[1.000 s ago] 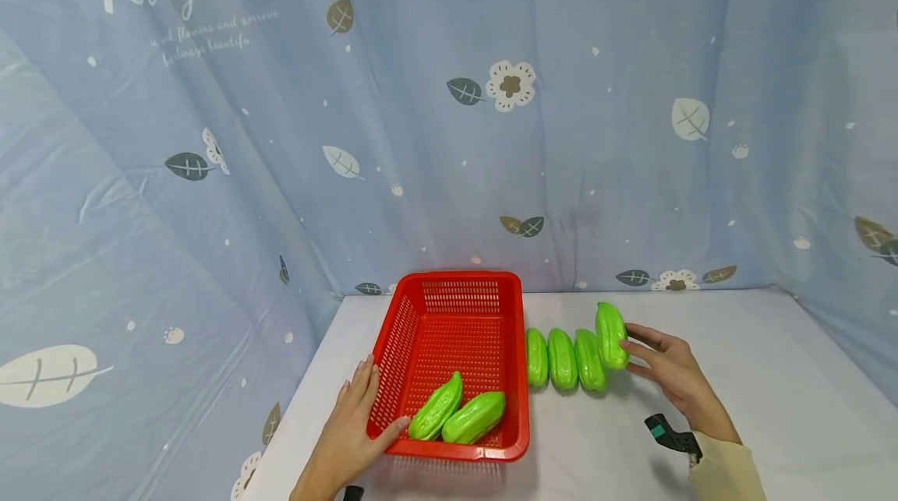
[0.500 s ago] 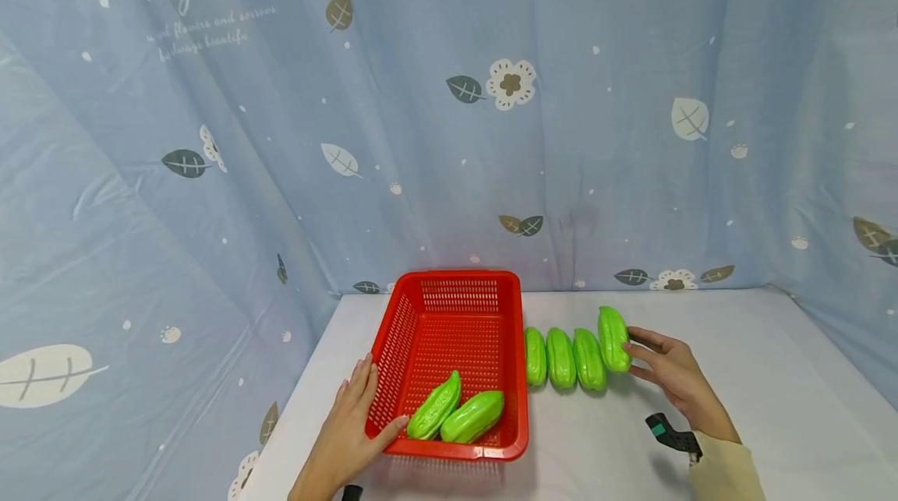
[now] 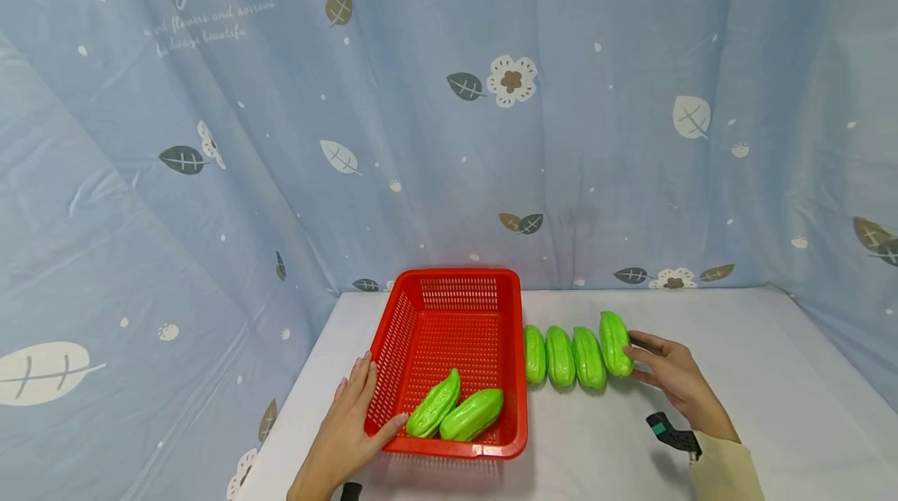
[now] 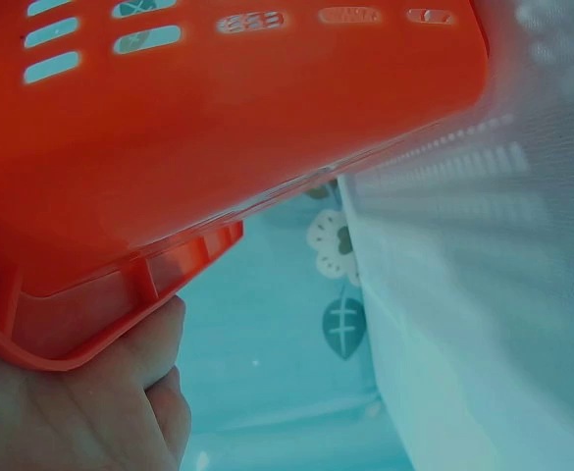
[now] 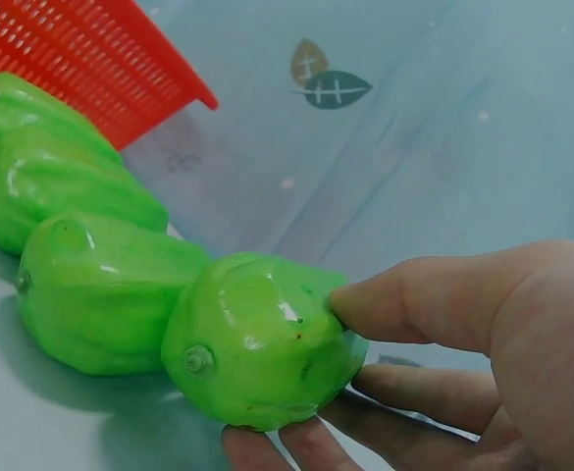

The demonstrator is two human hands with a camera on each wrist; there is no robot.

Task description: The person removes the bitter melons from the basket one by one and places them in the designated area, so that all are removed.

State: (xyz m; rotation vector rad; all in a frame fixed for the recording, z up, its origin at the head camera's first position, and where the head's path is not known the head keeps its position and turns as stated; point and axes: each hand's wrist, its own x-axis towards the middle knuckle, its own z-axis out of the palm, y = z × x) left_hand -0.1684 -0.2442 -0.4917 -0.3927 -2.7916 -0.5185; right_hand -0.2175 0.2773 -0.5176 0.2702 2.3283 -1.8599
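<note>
My right hand (image 3: 673,376) pinches a glossy green papaya-like fruit (image 3: 615,343) between thumb and fingers, at the right end of a row. Its rounded stem end (image 5: 252,353) faces the camera in the right wrist view, with fingertips beneath it. Three similar green fruits (image 3: 588,358) lie side by side on the table to its left. My left hand (image 3: 344,427) rests at the near left corner of a red plastic basket (image 3: 521,376), fingers along its side and thumb over the front rim. Inside the basket, near the front, lie two green fruits (image 3: 473,414).
A white tabletop (image 3: 596,446) carries everything. Behind and to the left hangs a blue curtain (image 3: 449,174) printed with leaves and flowers. The basket's right wall stands close beside the leftmost fruit (image 3: 535,355) of the row.
My right hand has brought the pinched fruit slightly down and to the right. The left hand stays at the basket corner. The head view has shifted slightly.
</note>
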